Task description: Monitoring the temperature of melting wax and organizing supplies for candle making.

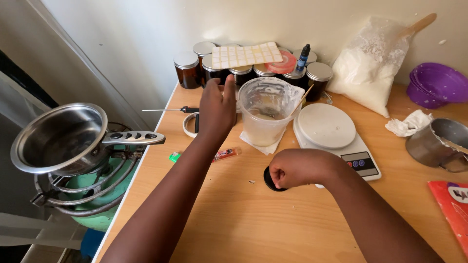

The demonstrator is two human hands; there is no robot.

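- While the left hand reaches toward the upper middle of the frame, its fingers are loosely spread and hold nothing; it hovers just beside the clear plastic cup and in front of the row of amber glass jars.
- Lower, near the centre of the frame, the right hand is curled into a tight grip over a small black round lid, pressing it against the wooden bench; only the lid's left edge shows under the fingers.
- That lid looks light, stiff and thin, so it would likely be taken by its rim with the fingertips; being flat on the bench, it may need tilting or sliding to lift.
- The plastic cup stands on a white paper napkin, with a wooden stick leaning inside; its thin walls look flexible and probably slick with residue, so a gentle hold round the middle seems wise.
- The amber jars with silver lids are glass, hence heavier and fragile; a sheet of white labels lies across their tops.
- Just right of the cup sits a white digital scale, touching the right wrist area.
- At left, off the bench, a steel pot rests on a green gas burner.
- A bag of white flakes leans on the wall at upper right.
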